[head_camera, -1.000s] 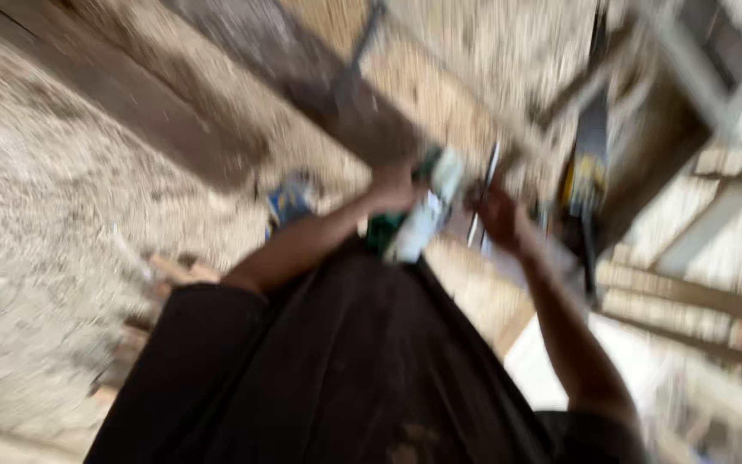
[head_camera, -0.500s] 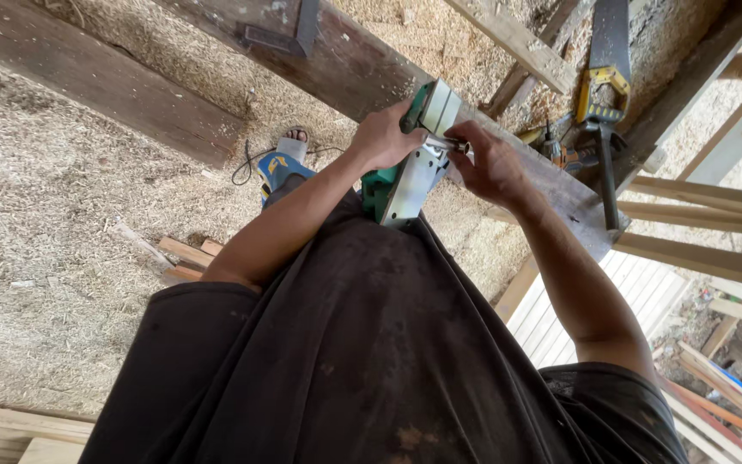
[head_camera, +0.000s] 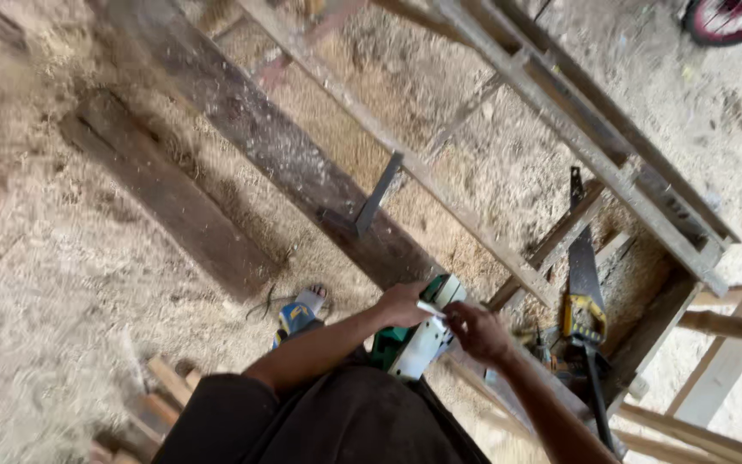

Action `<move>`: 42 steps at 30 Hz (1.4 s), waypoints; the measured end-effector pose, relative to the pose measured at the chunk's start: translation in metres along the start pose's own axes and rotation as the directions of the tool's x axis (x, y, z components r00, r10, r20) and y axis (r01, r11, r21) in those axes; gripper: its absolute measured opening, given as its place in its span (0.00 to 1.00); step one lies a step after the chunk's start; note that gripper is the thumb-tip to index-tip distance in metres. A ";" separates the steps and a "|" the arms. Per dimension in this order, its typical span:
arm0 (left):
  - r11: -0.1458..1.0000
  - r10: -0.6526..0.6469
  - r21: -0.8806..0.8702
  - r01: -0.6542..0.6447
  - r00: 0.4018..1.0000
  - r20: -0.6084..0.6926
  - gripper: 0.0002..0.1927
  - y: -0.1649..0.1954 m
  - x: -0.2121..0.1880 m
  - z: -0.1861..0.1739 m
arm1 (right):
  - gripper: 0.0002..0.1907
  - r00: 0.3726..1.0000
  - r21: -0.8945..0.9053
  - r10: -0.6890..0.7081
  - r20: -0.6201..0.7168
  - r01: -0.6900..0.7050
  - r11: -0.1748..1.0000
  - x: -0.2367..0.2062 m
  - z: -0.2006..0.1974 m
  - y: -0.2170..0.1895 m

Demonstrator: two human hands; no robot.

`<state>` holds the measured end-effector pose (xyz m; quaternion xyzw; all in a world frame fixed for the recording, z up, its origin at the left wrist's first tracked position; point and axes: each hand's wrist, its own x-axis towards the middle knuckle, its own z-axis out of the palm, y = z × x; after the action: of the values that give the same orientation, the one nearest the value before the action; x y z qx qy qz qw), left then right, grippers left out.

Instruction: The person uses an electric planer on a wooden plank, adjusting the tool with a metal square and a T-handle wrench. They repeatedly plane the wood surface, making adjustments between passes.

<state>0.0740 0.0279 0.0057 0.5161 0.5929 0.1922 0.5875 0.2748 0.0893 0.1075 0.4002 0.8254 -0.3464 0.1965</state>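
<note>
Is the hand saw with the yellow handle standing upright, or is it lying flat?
Lying flat. The hand saw rests on the wooden frame right of the right hand, its whole blade side visible from above, yellow handle toward the person.

Dark plank [head_camera: 285, 163] on sawdust floor [head_camera: 45, 283], metal square [head_camera: 377, 194], handsaw [head_camera: 584, 296], wooden frame [head_camera: 594, 137], red wheel [head_camera: 727, 17]

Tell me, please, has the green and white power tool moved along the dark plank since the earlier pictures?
Cannot tell: the head camera swung, so everything shifted in view. The green and white power tool sits between both hands at the dark plank, as before.
</note>
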 end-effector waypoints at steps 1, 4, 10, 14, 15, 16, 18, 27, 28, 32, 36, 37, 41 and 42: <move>1.000 0.023 -0.006 -0.023 1.000 -0.005 0.44 -0.007 0.005 0.005 | 0.10 0.991 0.007 -0.119 -0.062 0.120 0.993 0.001 0.000 0.000; 0.987 0.119 -0.115 -0.113 0.991 0.053 0.35 -0.012 0.018 0.010 | 0.10 0.914 0.006 -0.359 -0.190 0.366 0.930 0.004 0.001 0.002; 0.992 -0.126 0.016 0.126 0.991 0.038 0.29 0.015 -0.003 -0.009 | 0.17 0.981 0.183 0.053 -0.188 -0.018 0.983 -0.001 0.031 -0.011; 0.999 -0.015 0.044 0.020 0.995 -0.100 0.29 0.032 -0.020 -0.015 | 0.21 0.856 0.385 0.432 -0.284 -0.311 0.869 0.000 0.047 -0.026; 0.998 -0.034 0.055 0.041 0.993 -0.114 0.30 0.033 -0.021 -0.014 | 0.20 0.836 0.514 0.435 -0.333 -0.226 0.828 0.000 0.053 -0.031; 0.996 -0.050 0.072 0.059 0.991 -0.125 0.30 0.033 -0.020 -0.013 | 0.20 0.807 0.629 0.450 -0.382 -0.129 0.767 0.001 0.058 -0.035; 0.991 -0.062 0.109 0.075 0.991 -0.120 0.34 0.032 -0.018 -0.011 | 0.20 0.762 0.741 0.513 -0.395 -0.066 0.668 0.000 0.067 -0.040; 0.997 -0.056 0.058 0.057 0.998 -0.019 0.45 0.015 0.004 -0.010 | 0.05 0.841 0.222 -0.025 -0.541 0.172 0.960 -0.004 0.025 0.004; 0.999 0.029 0.030 -0.028 0.998 -0.056 0.44 0.009 0.005 -0.011 | 0.03 0.814 -0.006 -0.180 -0.552 0.212 0.977 -0.012 0.017 0.010; 0.998 0.066 -0.024 -0.066 0.998 0.010 0.38 -0.006 -0.002 -0.012 | 0.09 0.918 0.273 -0.035 -0.395 0.154 0.950 -0.027 0.012 0.010; 0.999 -0.046 0.015 0.045 0.996 0.071 0.38 0.006 -0.021 -0.016 | 0.09 0.943 0.279 -0.046 -0.331 0.145 0.949 -0.036 0.008 0.003; 0.994 -0.096 0.060 0.092 0.992 0.077 0.38 0.012 -0.020 -0.022 | 0.09 0.956 0.294 -0.028 -0.291 0.117 0.949 -0.033 0.003 0.001; 1.000 0.027 0.015 -0.028 1.000 0.015 0.41 0.024 -0.017 -0.027 | 0.07 0.920 0.198 -0.173 -0.353 0.254 0.947 -0.024 -0.004 -0.008; 1.000 0.005 0.031 -0.006 1.000 0.017 0.43 0.021 -0.016 -0.023 | 0.07 0.909 0.175 -0.188 -0.372 0.268 0.947 -0.025 -0.002 -0.009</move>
<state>0.0577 0.0315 0.0367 0.5283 0.5895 0.1804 0.5838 0.2832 0.0740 0.1281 0.3750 0.8444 -0.3803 -0.0417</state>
